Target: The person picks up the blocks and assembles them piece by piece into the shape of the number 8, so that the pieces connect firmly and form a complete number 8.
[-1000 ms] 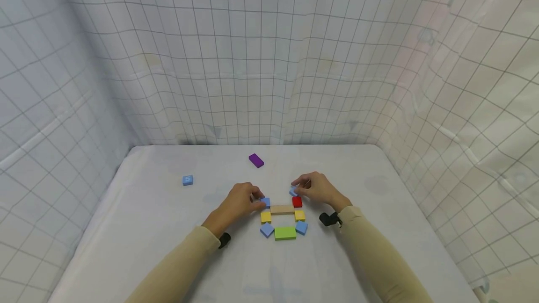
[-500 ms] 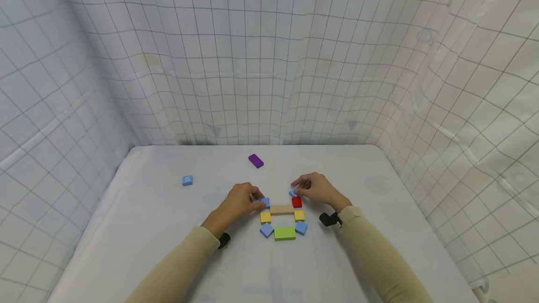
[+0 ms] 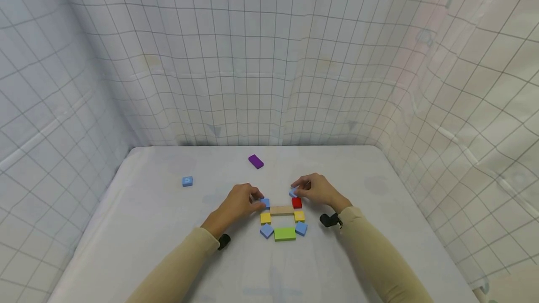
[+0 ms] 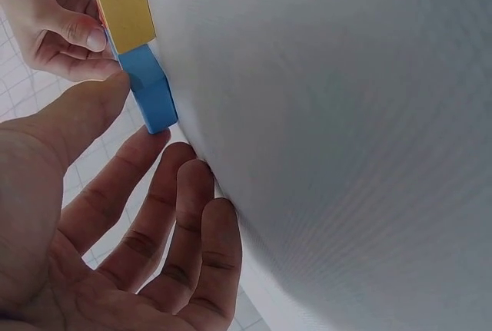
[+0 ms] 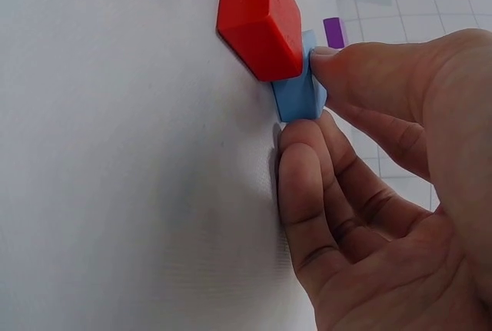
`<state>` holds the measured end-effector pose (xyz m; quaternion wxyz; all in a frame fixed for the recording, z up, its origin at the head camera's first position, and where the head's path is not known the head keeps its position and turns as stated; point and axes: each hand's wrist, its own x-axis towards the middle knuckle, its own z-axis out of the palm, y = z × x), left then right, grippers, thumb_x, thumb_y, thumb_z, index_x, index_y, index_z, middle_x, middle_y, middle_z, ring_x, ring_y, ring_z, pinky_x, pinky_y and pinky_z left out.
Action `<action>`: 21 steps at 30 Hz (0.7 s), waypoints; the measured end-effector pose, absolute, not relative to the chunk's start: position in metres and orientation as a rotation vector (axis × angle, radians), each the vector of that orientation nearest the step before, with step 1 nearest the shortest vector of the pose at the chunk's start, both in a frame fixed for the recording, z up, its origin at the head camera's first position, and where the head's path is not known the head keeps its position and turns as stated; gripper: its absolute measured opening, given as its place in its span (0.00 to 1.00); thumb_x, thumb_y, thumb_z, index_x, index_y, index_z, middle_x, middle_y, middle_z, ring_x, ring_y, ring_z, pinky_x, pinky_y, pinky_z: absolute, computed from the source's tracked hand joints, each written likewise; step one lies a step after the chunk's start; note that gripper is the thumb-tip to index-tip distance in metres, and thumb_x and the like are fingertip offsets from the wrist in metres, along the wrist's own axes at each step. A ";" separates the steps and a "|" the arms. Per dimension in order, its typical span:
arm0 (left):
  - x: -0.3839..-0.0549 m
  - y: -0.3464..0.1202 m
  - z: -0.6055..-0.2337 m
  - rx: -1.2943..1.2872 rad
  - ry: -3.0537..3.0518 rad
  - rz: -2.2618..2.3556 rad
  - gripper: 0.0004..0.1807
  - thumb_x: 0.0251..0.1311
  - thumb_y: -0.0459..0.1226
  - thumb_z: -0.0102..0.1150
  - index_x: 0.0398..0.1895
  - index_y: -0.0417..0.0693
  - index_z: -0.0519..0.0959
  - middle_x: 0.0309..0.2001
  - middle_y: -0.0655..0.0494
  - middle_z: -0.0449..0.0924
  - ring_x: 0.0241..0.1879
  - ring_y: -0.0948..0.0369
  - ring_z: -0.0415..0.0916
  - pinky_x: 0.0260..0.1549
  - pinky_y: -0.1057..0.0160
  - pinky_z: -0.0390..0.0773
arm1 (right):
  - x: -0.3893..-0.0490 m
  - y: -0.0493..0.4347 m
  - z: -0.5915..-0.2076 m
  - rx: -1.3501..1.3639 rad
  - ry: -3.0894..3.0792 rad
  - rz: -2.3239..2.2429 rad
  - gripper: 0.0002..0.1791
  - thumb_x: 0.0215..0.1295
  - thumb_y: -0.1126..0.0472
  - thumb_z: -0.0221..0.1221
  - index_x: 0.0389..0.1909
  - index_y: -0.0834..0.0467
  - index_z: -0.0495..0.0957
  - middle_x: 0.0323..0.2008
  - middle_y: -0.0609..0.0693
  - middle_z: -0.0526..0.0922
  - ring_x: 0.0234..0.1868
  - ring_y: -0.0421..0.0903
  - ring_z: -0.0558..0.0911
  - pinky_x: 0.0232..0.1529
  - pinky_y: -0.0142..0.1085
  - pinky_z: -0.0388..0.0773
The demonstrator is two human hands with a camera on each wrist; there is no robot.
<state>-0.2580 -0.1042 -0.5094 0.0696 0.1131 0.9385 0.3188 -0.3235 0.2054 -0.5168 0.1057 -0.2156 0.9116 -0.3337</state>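
My left hand point(image 3: 240, 201) pinches a small blue block point(image 3: 265, 203) between thumb and forefinger at the left end of a tan wooden block point(image 3: 281, 211). The left wrist view shows the thumb on one side of that blue block point(image 4: 149, 89) and a fingertip at its end, with the other fingers loosely bent. On the other side, my right hand point(image 3: 317, 189) pinches another blue block point(image 3: 292, 192), tilted, just behind a red block point(image 3: 296, 203). Up close in the right wrist view, the red block point(image 5: 261, 24) partly hides this blue block point(image 5: 300, 97).
Nearer to me lie two yellow blocks point(image 3: 265, 218), two angled blue blocks point(image 3: 266, 231) and a green block point(image 3: 285, 234). A purple block point(image 3: 256, 161) lies farther back. A blue block marked 5 point(image 3: 187, 181) sits left on the white tabletop point(image 3: 139, 228). Gridded cloth point(image 3: 269, 60) surrounds the table.
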 end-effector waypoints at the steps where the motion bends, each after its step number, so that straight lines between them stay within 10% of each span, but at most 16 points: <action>1: -0.258 -0.104 -0.510 0.341 2.825 0.957 0.13 0.72 0.43 0.83 0.52 0.48 0.95 0.48 0.55 0.92 0.45 0.60 0.82 0.53 0.56 0.90 | -0.323 0.206 -0.517 -0.635 2.686 -0.983 0.12 0.80 0.58 0.74 0.59 0.52 0.95 0.41 0.45 0.91 0.40 0.41 0.82 0.45 0.33 0.82; 21: -0.264 -0.177 -0.482 0.179 3.051 1.012 0.19 0.80 0.43 0.75 0.65 0.42 0.91 0.60 0.40 0.92 0.55 0.45 0.89 0.56 0.44 0.91 | -0.321 0.200 -0.514 -0.538 2.671 -0.976 0.12 0.80 0.56 0.75 0.59 0.51 0.95 0.43 0.46 0.90 0.42 0.44 0.80 0.45 0.34 0.80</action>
